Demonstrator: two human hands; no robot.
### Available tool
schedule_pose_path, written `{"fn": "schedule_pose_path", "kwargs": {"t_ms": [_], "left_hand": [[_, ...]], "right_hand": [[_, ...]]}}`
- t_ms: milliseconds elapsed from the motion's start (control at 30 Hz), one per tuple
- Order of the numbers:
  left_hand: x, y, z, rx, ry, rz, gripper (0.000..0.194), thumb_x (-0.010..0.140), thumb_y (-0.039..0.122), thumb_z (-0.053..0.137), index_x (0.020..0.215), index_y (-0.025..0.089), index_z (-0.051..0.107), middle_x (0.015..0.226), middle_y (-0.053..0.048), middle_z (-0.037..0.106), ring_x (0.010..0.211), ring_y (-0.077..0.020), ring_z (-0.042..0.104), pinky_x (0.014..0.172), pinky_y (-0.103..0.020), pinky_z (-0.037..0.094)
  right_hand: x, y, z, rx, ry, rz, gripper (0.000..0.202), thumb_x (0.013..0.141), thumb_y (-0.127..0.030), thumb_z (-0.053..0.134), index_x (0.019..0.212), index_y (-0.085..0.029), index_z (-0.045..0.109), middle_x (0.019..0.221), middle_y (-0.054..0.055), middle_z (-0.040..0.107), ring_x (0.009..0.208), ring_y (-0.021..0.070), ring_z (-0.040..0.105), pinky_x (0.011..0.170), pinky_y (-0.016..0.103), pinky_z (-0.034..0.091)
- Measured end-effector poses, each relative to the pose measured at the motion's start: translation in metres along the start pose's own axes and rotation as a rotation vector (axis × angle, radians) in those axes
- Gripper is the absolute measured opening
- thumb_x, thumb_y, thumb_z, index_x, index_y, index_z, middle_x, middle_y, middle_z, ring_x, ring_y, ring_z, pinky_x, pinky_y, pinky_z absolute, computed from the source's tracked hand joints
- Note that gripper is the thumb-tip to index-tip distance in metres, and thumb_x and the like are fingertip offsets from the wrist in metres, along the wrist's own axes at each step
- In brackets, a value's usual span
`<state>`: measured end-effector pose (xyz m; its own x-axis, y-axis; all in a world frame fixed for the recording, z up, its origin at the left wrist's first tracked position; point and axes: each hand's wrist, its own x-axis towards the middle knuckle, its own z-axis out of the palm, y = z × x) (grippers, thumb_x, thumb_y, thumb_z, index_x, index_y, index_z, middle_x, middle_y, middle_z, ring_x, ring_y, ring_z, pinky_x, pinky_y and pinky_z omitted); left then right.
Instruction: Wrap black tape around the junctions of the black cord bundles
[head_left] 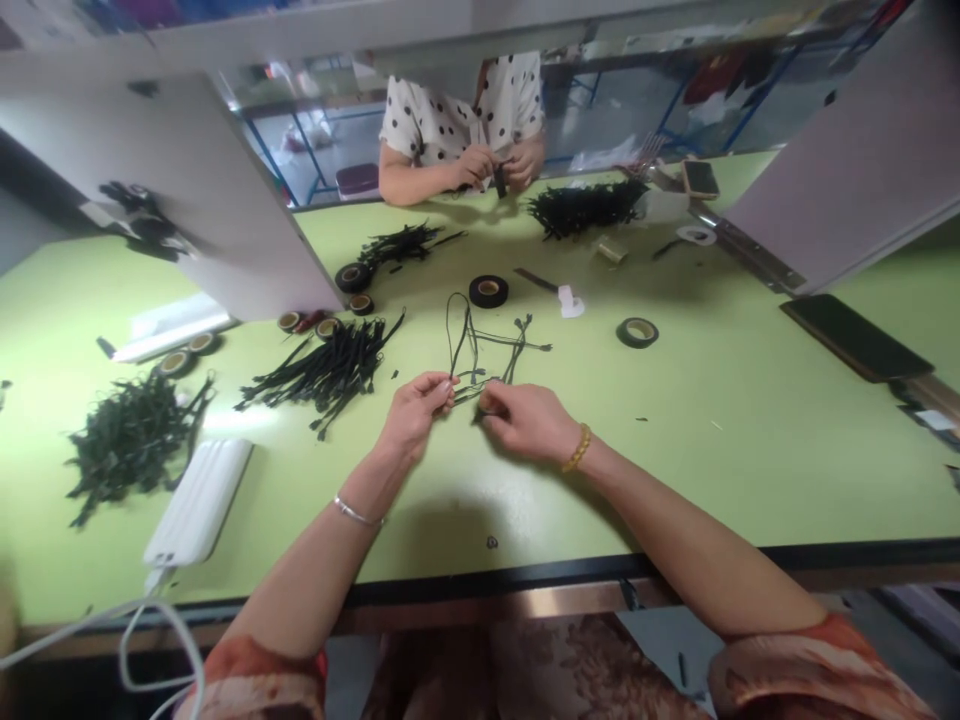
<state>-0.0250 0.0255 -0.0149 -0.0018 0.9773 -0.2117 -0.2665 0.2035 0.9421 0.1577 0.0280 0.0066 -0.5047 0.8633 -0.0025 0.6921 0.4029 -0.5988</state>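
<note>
Looped black cable (463, 335) pinched in the left hand (420, 410), nearside of the central tape roll (488, 291).
Loop extends beyond left thumb and fingertips, closed on it; right hand (529, 420) curled, dark bit at fingertips, too small to identify. Loose cables (517, 350) nearside of roll; cable bundle (337, 365) left of it; co-worker's hands (478, 165) beyond.
</note>
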Motion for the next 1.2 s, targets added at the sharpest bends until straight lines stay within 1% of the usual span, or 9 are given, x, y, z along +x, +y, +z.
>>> {"fn": "schedule_pose_path", "kwargs": {"t_ms": [67,133,200,267,333,400,600,867,1200], "left_hand": [[0.0,0.0,0.001,-0.011,0.001,-0.009,0.018,0.069,0.021,0.075,0.084,0.012,0.07,0.062,0.001,0.059,0.057,-0.0061,0.049,0.058,-0.021,0.039],[-0.001,-0.001,0.002,-0.016,-0.013,-0.019,0.022,0.068,0.02,0.075,0.088,0.011,0.071,0.065,0.001,0.062,0.059,-0.0064,0.051,0.061,-0.021,0.041],[-0.002,-0.001,0.003,-0.018,-0.022,-0.021,0.027,0.067,0.021,0.077,0.091,0.011,0.07,0.068,0.0,0.065,0.062,-0.0072,0.054,0.064,-0.022,0.044],[-0.003,-0.001,0.004,-0.014,-0.025,-0.005,0.029,0.065,0.022,0.079,0.091,0.012,0.068,0.07,-0.001,0.067,0.064,-0.0083,0.057,0.066,-0.023,0.046],[-0.004,-0.001,0.004,-0.001,-0.031,0.018,0.03,0.065,0.024,0.081,0.088,0.013,0.066,0.071,-0.001,0.068,0.065,-0.009,0.059,0.066,-0.023,0.047],[-0.005,-0.001,0.005,0.019,-0.044,0.041,0.03,0.064,0.025,0.082,0.086,0.014,0.065,0.071,-0.002,0.068,0.065,-0.0093,0.059,0.066,-0.023,0.047],[-0.008,-0.001,0.007,0.075,-0.063,0.099,0.027,0.065,0.027,0.081,0.083,0.013,0.066,0.069,-0.002,0.067,0.063,-0.0093,0.057,0.062,-0.023,0.046],[-0.008,-0.002,0.006,0.187,-0.042,0.146,0.024,0.067,0.027,0.077,0.084,0.014,0.066,0.069,-0.001,0.065,0.064,-0.0093,0.057,0.064,-0.024,0.046],[-0.012,0.001,0.009,0.364,-0.029,0.2,0.019,0.071,0.029,0.071,0.081,0.014,0.065,0.064,0.001,0.063,0.06,-0.0101,0.056,0.058,-0.023,0.046]], "right_hand": [[0.003,0.005,-0.002,0.272,0.091,-0.018,0.007,0.082,-0.022,0.061,0.088,-0.018,0.06,0.076,0.002,0.067,0.06,0.0133,0.053,0.057,0.027,0.037],[0.005,0.007,-0.003,0.493,0.171,-0.025,0.015,0.082,-0.028,0.063,0.09,-0.017,0.062,0.078,0.003,0.067,0.056,0.0108,0.049,0.054,0.025,0.038],[0.005,0.008,0.0,0.611,0.226,-0.015,0.021,0.081,-0.034,0.065,0.09,-0.015,0.063,0.077,0.003,0.066,0.052,0.0088,0.044,0.051,0.025,0.036],[0.005,0.007,0.004,0.666,0.265,0.004,0.023,0.08,-0.036,0.066,0.088,-0.015,0.064,0.072,0.002,0.063,0.05,0.0077,0.042,0.049,0.024,0.034],[0.005,0.005,0.008,0.688,0.297,0.021,0.023,0.079,-0.036,0.067,0.087,-0.015,0.065,0.068,0.0,0.061,0.049,0.0076,0.041,0.047,0.023,0.034],[0.006,0.005,0.012,0.695,0.325,0.036,0.023,0.078,-0.037,0.068,0.086,-0.015,0.066,0.068,0.001,0.062,0.05,0.008,0.043,0.047,0.023,0.035],[0.006,0.004,0.017,0.738,0.377,0.065,0.025,0.077,-0.04,0.069,0.081,-0.015,0.065,0.068,0.002,0.064,0.051,0.0086,0.045,0.046,0.023,0.035],[0.008,0.004,0.022,0.789,0.373,0.084,0.03,0.074,-0.044,0.072,0.076,-0.015,0.063,0.067,0.002,0.062,0.053,0.0091,0.046,0.047,0.023,0.036],[0.01,0.004,0.026,0.789,0.393,0.121,0.024,0.074,-0.04,0.069,0.072,-0.017,0.061,0.067,0.002,0.062,0.055,0.0108,0.048,0.051,0.025,0.041]]}}
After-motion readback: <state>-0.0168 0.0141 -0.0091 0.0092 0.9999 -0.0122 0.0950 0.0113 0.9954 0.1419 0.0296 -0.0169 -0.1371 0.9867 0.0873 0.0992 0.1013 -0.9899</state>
